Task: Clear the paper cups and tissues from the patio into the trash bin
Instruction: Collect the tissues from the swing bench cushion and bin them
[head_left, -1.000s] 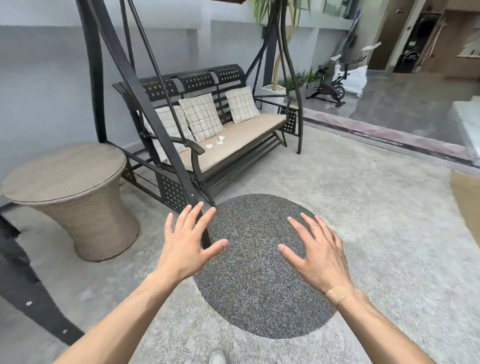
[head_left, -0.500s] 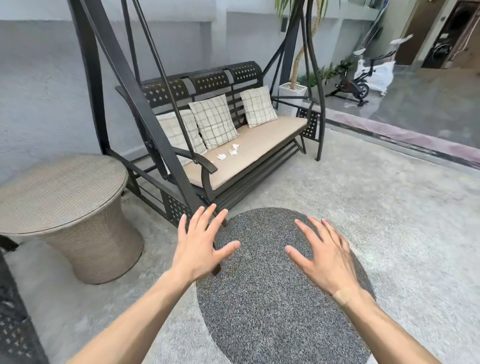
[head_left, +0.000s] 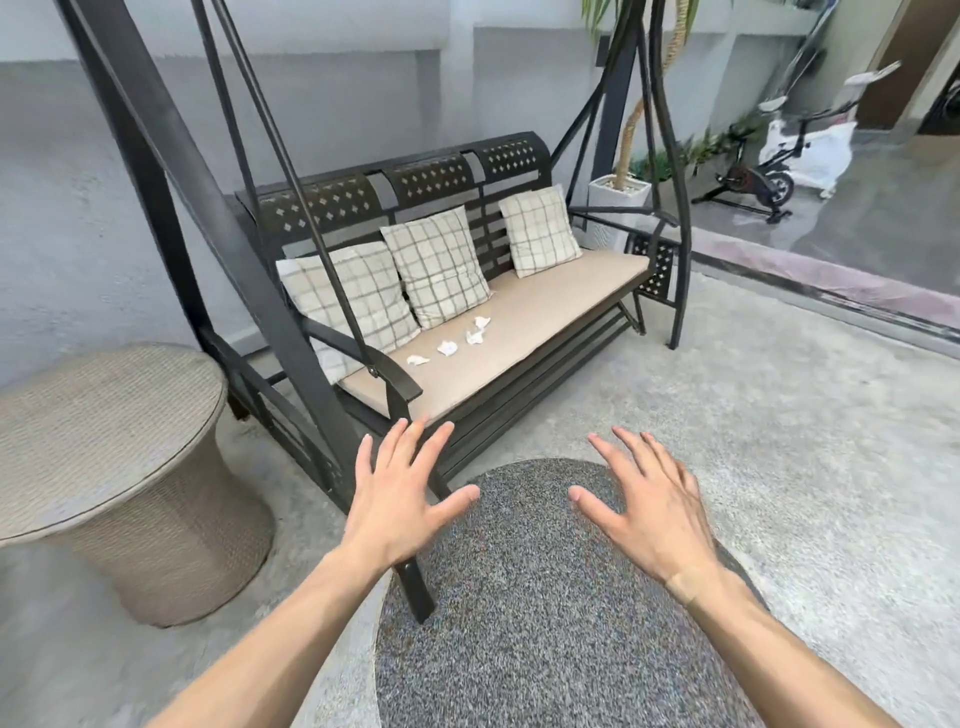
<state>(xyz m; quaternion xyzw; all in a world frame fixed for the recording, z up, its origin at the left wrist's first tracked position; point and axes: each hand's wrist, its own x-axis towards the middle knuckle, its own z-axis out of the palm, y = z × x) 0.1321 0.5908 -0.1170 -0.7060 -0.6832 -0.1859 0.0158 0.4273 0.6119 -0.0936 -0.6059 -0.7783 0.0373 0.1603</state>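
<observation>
Several crumpled white tissues (head_left: 448, 347) lie on the tan seat cushion (head_left: 545, 312) of a black metal swing bench, in front of the middle checked pillow. My left hand (head_left: 400, 499) and my right hand (head_left: 649, 509) are stretched forward, palms down, fingers spread, holding nothing. Both hover over the floor just short of the bench's front edge, well below the tissues. No paper cups and no trash bin are in view.
A slanted black swing-frame leg (head_left: 218, 218) crosses just left of my left hand, its foot (head_left: 418, 597) on the floor. A round wicker side table (head_left: 104, 431) stands at left. A dark round pebble patch (head_left: 545, 623) lies underfoot. A potted plant (head_left: 618, 197) and exercise bike (head_left: 763, 176) stand behind.
The view has moved closer to the swing bench and turned slightly left; the bench and tissues appear larger. Both hands stay spread and empty in front of me.
</observation>
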